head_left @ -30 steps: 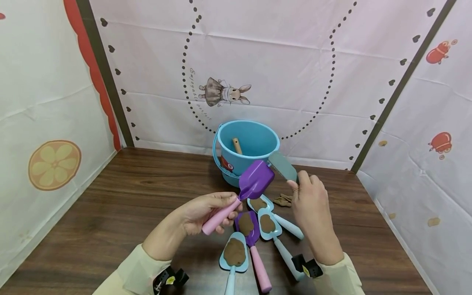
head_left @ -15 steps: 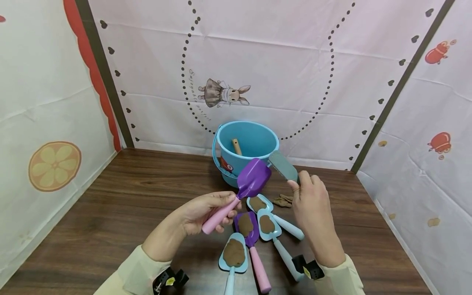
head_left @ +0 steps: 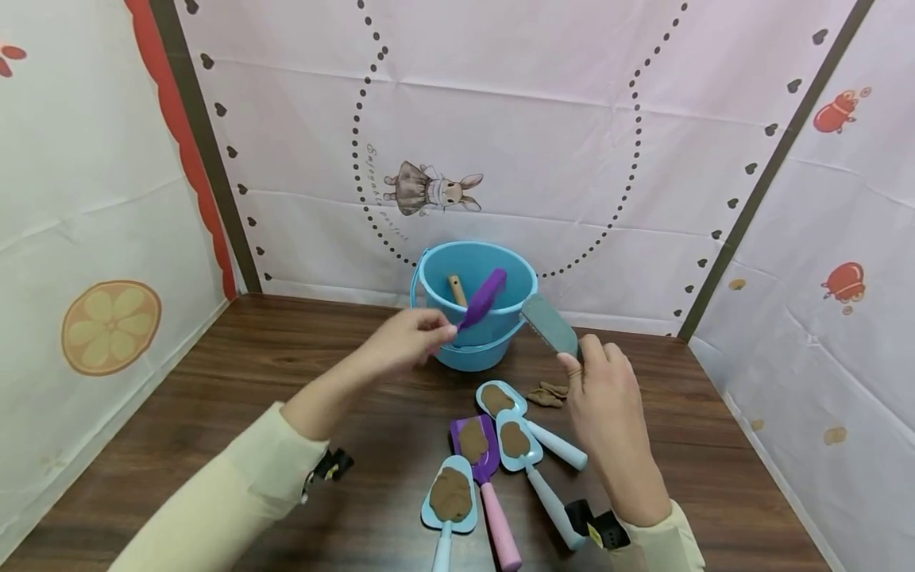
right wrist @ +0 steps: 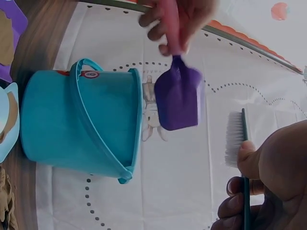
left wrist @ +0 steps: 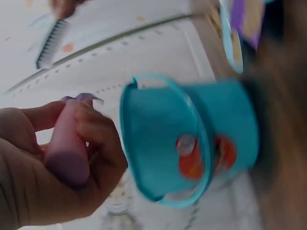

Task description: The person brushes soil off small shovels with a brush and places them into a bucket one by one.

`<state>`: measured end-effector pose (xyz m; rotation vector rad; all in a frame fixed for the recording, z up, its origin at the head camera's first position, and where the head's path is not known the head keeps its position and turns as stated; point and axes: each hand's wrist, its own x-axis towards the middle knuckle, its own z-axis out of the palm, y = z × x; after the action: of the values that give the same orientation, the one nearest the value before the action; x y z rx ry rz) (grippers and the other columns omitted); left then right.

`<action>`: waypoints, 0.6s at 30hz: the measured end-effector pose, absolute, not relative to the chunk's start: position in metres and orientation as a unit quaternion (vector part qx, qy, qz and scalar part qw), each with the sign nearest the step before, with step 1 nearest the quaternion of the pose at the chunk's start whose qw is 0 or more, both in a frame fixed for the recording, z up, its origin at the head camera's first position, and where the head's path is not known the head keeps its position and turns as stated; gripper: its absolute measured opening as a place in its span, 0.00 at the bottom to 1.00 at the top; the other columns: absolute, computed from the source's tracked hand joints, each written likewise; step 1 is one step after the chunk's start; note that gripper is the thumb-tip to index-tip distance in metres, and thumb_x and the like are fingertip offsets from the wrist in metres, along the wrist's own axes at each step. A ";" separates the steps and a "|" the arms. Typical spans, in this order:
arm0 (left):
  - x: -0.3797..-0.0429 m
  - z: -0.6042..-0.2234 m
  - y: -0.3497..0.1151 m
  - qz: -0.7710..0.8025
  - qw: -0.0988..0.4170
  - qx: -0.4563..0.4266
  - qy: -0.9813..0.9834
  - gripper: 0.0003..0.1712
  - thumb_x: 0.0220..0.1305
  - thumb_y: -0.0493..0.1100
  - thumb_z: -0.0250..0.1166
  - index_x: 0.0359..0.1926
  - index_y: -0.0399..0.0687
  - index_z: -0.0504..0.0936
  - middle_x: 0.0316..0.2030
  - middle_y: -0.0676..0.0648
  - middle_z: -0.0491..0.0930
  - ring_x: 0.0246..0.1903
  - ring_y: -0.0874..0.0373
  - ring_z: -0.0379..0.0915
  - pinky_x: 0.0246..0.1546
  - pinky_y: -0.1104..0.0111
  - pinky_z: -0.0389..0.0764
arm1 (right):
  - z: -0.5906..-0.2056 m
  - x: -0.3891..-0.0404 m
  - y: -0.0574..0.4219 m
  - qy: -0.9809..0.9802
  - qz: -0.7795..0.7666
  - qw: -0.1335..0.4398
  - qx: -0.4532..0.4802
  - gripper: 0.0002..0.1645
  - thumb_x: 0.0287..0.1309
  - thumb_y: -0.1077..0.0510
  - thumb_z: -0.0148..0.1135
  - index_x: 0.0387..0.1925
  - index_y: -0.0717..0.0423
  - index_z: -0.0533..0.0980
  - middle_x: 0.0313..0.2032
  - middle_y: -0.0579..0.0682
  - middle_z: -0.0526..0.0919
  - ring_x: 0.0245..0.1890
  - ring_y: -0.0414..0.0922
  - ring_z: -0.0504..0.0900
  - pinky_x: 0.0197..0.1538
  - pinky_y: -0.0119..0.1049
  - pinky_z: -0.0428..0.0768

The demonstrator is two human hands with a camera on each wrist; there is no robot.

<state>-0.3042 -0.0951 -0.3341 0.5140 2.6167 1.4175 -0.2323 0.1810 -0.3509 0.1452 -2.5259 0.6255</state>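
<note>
Two grips: right hand [head_left: 604, 393] on brush [head_left: 549, 324], left hand [head_left: 411, 338] on scoop [head_left: 484, 299]; may catch bucket [right wrist: 53, 120], near side, if carried low.

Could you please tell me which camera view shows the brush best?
The right wrist view: the brush appears side-on, with its white bristles and part of its green handle visible. The head view shows mostly its grey-green back; the left wrist view shows it small and blurry, near the upper left corner.
</note>
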 end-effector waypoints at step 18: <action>-0.405 -0.299 -0.068 -0.073 -0.105 0.215 0.968 0.08 0.68 0.47 0.61 0.33 0.54 0.84 0.34 0.51 0.83 0.32 0.52 0.78 0.28 0.56 0.81 | -0.347 -0.228 0.182 -0.930 0.237 0.272 0.065 0.18 0.74 0.48 0.54 0.38 0.60 0.71 0.26 0.54 0.66 0.26 0.50 0.66 0.30 0.41 0.67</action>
<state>-0.4055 -0.0684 -0.2993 0.7235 3.2627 -0.2467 -0.2285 0.1821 -0.3469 0.1754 -2.5045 0.6366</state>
